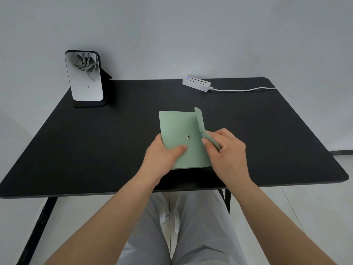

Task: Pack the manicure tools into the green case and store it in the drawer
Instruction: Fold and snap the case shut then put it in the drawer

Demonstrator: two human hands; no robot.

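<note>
The green case (pixel 178 127) lies folded on the black table (pixel 95 146), near its front middle, with a metal snap stud (pixel 188 137) showing on its face. My left hand (pixel 162 155) grips the case's lower left edge, thumb pressed on top. My right hand (pixel 227 150) pinches the case's green closure flap (pixel 199 121), which stands lifted along the right side. No manicure tools show; the inside of the case is hidden. No drawer is in view.
A standing mirror on a black base (pixel 84 77) is at the table's back left. A white power strip (pixel 196 84) with its cable running right lies at the back edge. My knees show below the table front.
</note>
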